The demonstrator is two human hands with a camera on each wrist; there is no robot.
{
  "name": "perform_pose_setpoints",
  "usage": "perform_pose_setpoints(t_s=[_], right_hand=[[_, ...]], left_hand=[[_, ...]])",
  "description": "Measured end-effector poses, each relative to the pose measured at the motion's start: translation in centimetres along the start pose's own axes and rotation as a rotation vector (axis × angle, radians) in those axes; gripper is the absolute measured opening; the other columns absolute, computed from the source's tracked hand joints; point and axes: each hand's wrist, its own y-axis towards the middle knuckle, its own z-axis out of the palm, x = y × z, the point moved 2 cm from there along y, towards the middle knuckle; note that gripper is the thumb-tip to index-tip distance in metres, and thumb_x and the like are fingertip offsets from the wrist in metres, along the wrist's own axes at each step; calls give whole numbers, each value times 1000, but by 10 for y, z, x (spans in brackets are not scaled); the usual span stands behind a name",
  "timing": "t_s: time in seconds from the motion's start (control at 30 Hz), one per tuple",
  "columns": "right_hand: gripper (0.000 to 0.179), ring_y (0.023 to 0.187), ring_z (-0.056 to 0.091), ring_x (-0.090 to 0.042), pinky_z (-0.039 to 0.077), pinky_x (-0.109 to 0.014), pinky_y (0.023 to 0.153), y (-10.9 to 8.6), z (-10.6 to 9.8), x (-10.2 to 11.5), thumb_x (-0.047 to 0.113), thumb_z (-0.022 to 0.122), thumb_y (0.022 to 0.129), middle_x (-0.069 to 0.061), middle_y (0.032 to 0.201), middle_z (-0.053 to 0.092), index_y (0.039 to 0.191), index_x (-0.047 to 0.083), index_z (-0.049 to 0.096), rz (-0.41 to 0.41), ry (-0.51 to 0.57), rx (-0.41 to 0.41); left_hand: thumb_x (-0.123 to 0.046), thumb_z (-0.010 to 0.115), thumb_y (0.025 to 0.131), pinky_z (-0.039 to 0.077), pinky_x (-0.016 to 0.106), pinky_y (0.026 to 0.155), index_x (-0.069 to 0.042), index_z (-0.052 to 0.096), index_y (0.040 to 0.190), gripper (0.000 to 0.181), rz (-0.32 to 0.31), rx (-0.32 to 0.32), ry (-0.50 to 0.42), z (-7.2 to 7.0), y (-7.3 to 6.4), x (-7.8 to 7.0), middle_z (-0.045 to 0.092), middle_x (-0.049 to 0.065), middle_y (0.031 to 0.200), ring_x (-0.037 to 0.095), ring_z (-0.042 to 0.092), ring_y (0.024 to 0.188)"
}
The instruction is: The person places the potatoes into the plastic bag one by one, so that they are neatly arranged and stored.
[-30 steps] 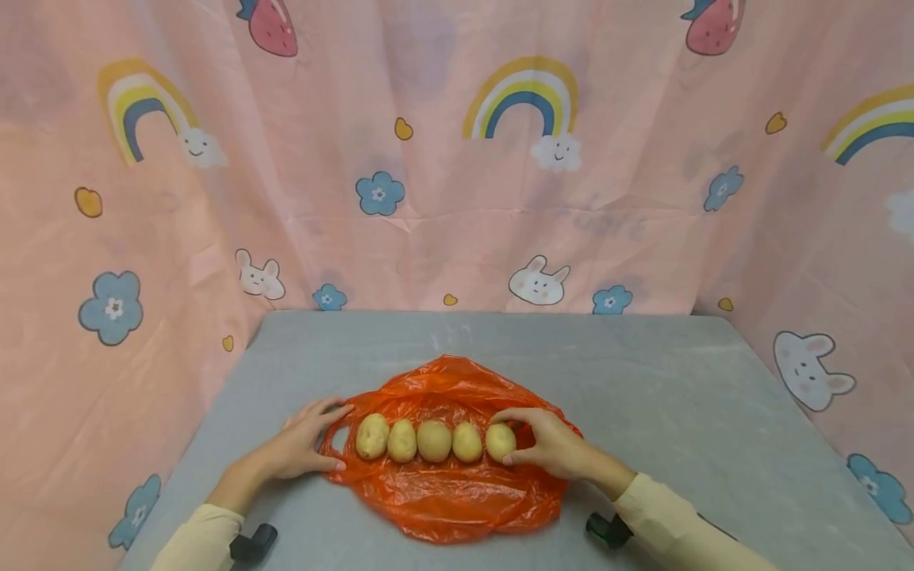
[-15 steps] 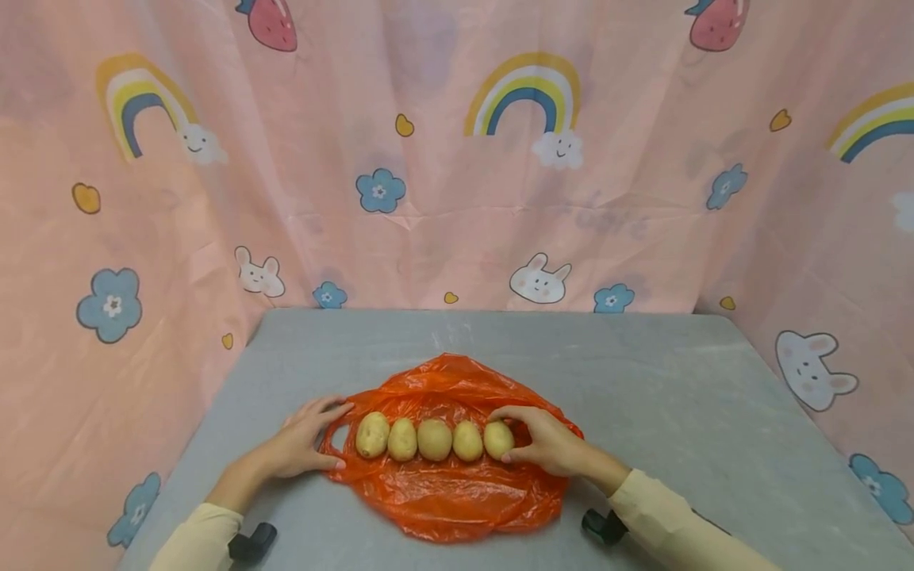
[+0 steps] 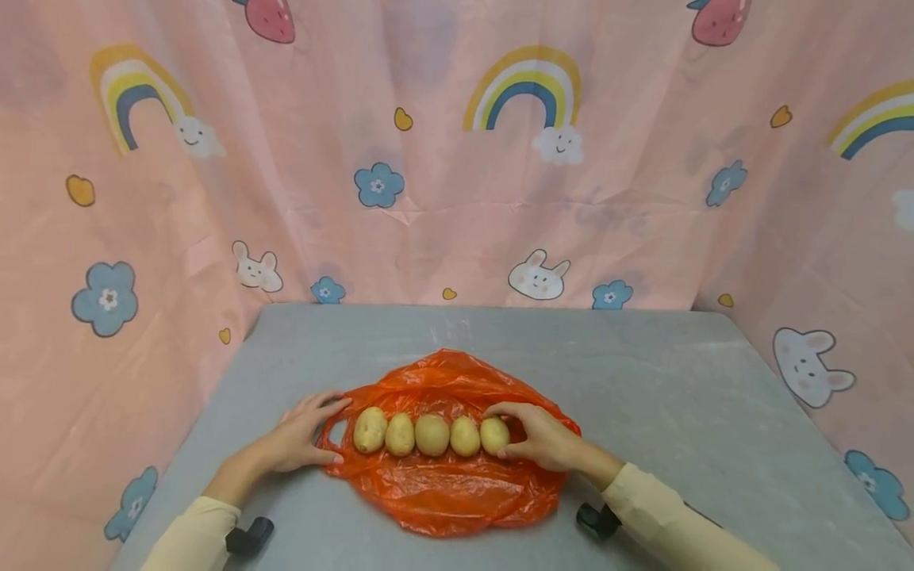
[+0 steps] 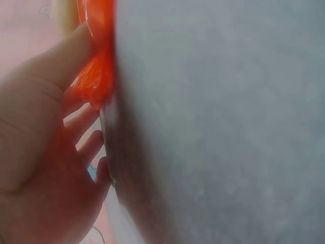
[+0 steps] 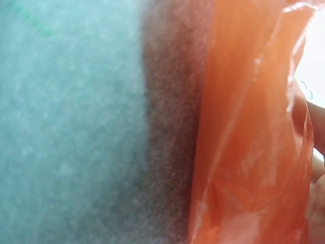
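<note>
A row of several potatoes lies on a spread orange plastic bag point(image 3: 450, 503) in the head view. My right hand point(image 3: 539, 440) holds the rightmost potato point(image 3: 495, 436) between thumb and fingers, against its neighbour point(image 3: 466, 437). At the bag's left end, my left hand point(image 3: 303, 436) has its fingers spread, with index fingertip and thumb at the bag's handle. The leftmost potato point(image 3: 370, 431) sits just beyond that handle loop. In the left wrist view the thumb point(image 4: 71, 56) lies on the orange plastic. Orange plastic fills much of the right wrist view and hides most of the right hand point(image 5: 317, 178).
The bag rests on a grey table point(image 3: 664, 381). A pink patterned curtain point(image 3: 443, 238) closes off the back and both sides. Dark wrist-camera mounts point(image 3: 250, 537) show below each forearm.
My right hand has shifted slightly left, bringing the rightmost potato up against the one beside it. The left hand keeps its place at the bag's handle.
</note>
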Motion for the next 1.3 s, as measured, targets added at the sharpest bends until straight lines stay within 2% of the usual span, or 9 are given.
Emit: perform_pose_setpoints(t_s=[0.23, 0.97, 1.3], right_hand=[[47, 120, 59, -29, 48, -53, 103, 1, -1, 0, 15, 79, 87, -10, 133, 64, 131, 8, 62, -10, 4, 18], [52, 121, 59, -31, 47, -57, 104, -3, -1, -1, 20, 79, 88, -12, 136, 63, 135, 8, 61, 0, 20, 49], [49, 115, 58, -23, 47, -50, 103, -2, -3, -2, 25, 75, 92, -5, 132, 64, 136, 9, 61, -20, 33, 47]], left_hand=[[-42, 85, 78, 24, 78, 106, -9, 45, 152, 91, 3, 0, 2, -3, 0, -2, 36, 22, 159, 51, 29, 145], [-43, 87, 76, 21, 82, 104, -12, 46, 153, 92, -29, 19, -8, 4, -1, 2, 36, 20, 159, 50, 29, 146], [-42, 86, 76, 24, 79, 105, -10, 46, 152, 92, -4, 1, 2, 1, 0, -1, 37, 21, 159, 51, 31, 145]])
